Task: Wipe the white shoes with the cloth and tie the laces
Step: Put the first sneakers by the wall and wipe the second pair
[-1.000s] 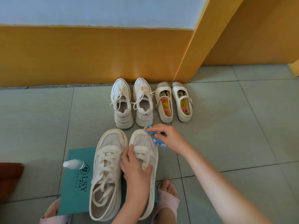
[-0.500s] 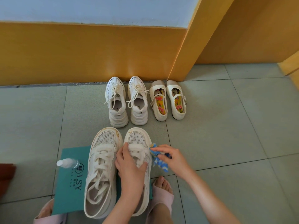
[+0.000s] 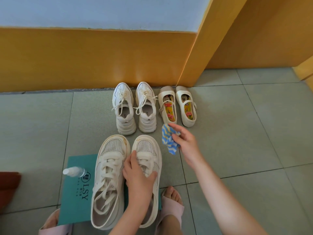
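Two cream shoes (image 3: 108,175) with mesh toes lie side by side on a flat teal printed sheet (image 3: 76,197), their long axes running near to far and rounded toes pointing far. The left hand (image 3: 138,177) curls its fingers over the right shoe (image 3: 147,146), across its flat laces (image 3: 145,160). The right hand (image 3: 185,143) pinches a crumpled blue-striped cloth (image 3: 168,139) just right of that toe, apart from it.
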